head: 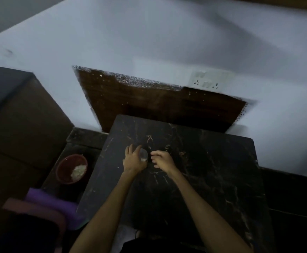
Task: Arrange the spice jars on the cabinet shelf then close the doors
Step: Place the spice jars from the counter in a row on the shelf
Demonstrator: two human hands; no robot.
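A small clear spice jar (144, 155) with some white powder in it stands on a dark marbled tabletop (203, 170). My left hand (133, 160) grips the jar from its left side, fingers curled round it. Just to the right of the jar, my right hand (160, 159) hovers with its fingers curled and nothing visible in them. The scene is dim and slightly blurred. No cabinet shelf or doors show in this view.
A red bowl (71, 168) holding something white sits on a lower dark surface left of the table. Purple and pink items (52, 201) lie at the lower left. A dark wooden panel (149, 101) and a wall socket (211, 80) are on the wall behind.
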